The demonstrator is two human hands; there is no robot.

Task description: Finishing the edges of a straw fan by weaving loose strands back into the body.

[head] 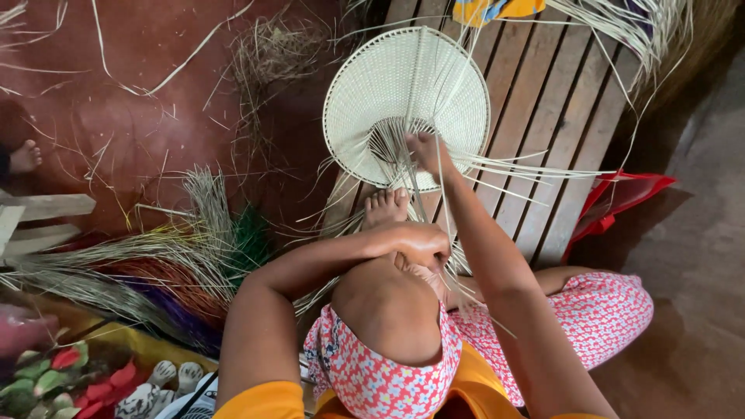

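The right arm stretches far, nearly straight, its right hand [425, 151] closed with knuckles up. The left arm bends at the elbow and crosses rightward, the left hand [419, 244] curled shut nearer the body, above the raised knee.

The floor [140, 93] is dark red and smooth, with dry straw bits scattered on it. A platform of brown wooden planks [543, 116] lies across it. To the right the ground [698, 256] is grey-brown. Soft daylight falls everywhere.
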